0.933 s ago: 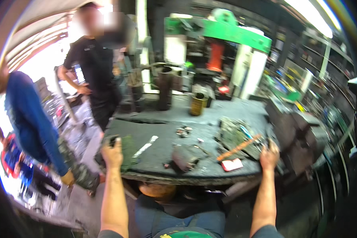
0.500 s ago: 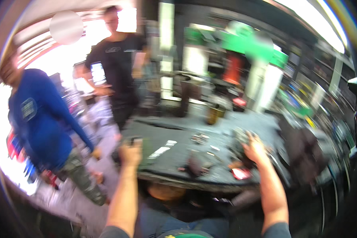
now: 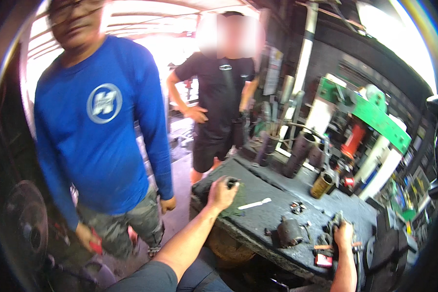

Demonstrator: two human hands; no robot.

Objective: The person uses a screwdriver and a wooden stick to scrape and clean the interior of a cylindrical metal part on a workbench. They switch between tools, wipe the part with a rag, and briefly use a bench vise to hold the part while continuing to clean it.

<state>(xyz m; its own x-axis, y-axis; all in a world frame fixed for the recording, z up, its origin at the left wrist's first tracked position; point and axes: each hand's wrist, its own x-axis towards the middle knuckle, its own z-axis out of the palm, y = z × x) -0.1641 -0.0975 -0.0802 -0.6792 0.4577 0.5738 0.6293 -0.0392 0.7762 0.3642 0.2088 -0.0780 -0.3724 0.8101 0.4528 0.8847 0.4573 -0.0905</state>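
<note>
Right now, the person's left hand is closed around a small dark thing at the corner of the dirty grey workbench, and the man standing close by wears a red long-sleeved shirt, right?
Not quite: the head view shows the nearby person's long-sleeved shirt is blue, not red. The left hand does grip a small dark thing at the dirty grey workbench corner.

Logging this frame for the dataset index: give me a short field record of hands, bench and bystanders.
left hand: fingers closed on a small dark object at the bench corner
right hand: on dark metal parts, grip unclear
bench: dark, grimy; white strip, round dark part, brass can
bystanders: person in blue shirt at left; person in black behind
</note>
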